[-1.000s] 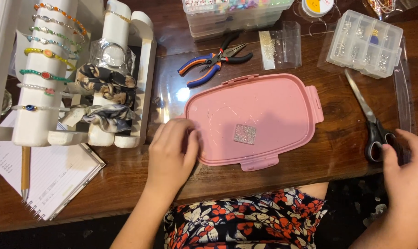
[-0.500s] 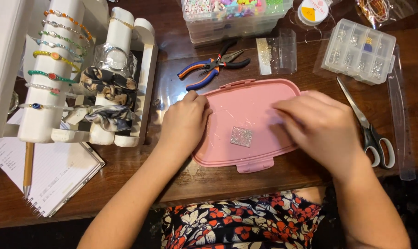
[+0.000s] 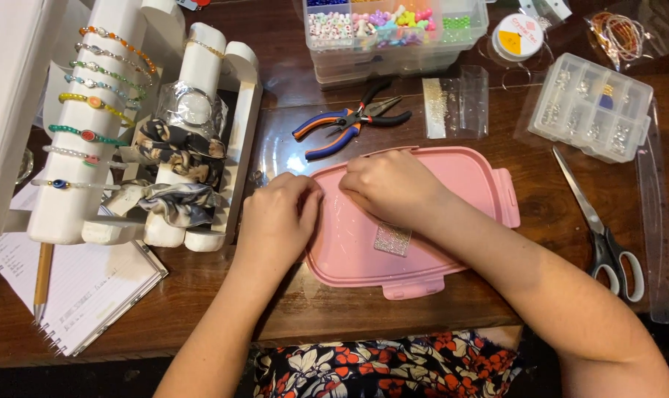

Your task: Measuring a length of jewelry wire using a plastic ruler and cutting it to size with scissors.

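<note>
A flat pink plastic lid (image 3: 452, 221) with latch tabs lies on the wooden table in front of me. A small glittery square patch (image 3: 392, 239) sits on its middle. My left hand (image 3: 275, 225) rests at the lid's left edge with fingers curled. My right hand (image 3: 389, 188) reaches across the lid's upper left part, fingers bent down, close to the left hand. Both sets of fingertips meet near the lid's left corner; whether anything small is pinched between them is hidden.
Blue-and-orange pliers (image 3: 349, 121) lie behind the lid. Scissors (image 3: 603, 232) and a clear ruler (image 3: 655, 228) lie right. A clear compartment box (image 3: 592, 107), bead organiser (image 3: 393, 29) and cord spool (image 3: 518, 37) stand at the back. A white bracelet stand (image 3: 91, 133) and notebook (image 3: 76, 284) are left.
My right hand came from the scissors at the right edge onto the lid, then slid to its upper left corner. My left hand shifted slightly along the lid's left edge.
</note>
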